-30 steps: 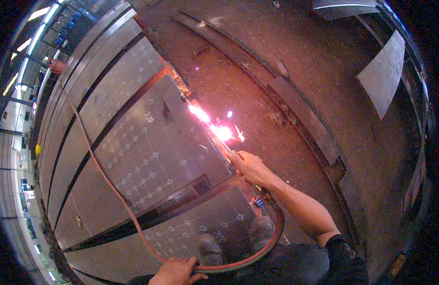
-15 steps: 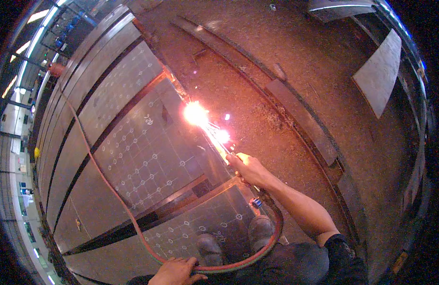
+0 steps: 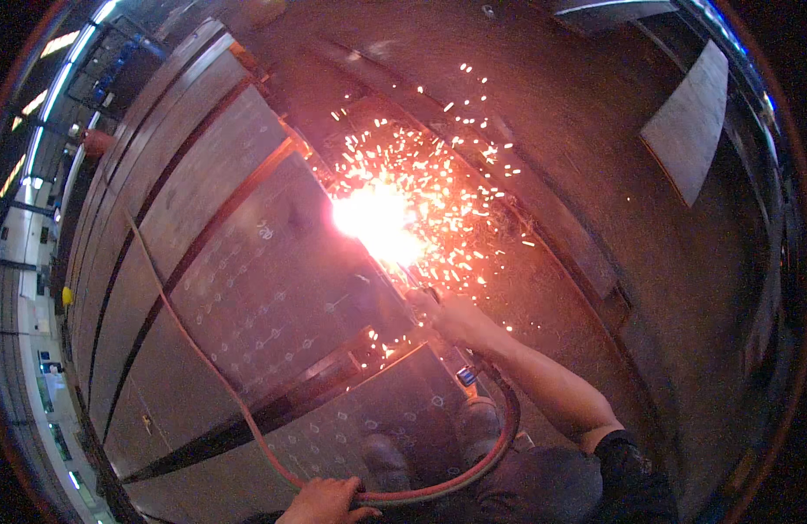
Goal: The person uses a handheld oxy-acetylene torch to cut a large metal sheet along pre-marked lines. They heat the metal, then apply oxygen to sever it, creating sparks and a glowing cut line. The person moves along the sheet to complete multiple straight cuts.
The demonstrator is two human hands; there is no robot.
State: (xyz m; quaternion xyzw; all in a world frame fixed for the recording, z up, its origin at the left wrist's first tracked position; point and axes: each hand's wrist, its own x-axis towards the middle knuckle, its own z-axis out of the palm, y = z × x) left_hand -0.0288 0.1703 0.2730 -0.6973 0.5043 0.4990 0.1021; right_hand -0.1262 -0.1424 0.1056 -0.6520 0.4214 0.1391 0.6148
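Observation:
My right hand is closed around a cutting torch, whose blue valve knob shows below the wrist. The torch tip is hidden in a white glare at the edge of a grey steel plate marked with chalk circles and grid lines. Orange sparks fan out from there to the right. From the torch's back end a red and green twin hose loops down to my left hand, which is closed over it, then runs up across the plates. My boots stand on the nearer chalk-marked plate.
Dark gaps separate the steel plates. A long rusty steel strip lies on the brown floor to the right. A pointed grey offcut is farther right. Some sparks land near the gap by the right hand.
The glare has grown much larger, and a wide spray of sparks has appeared to its right and near the gap. Both hands keep nearly the same places.

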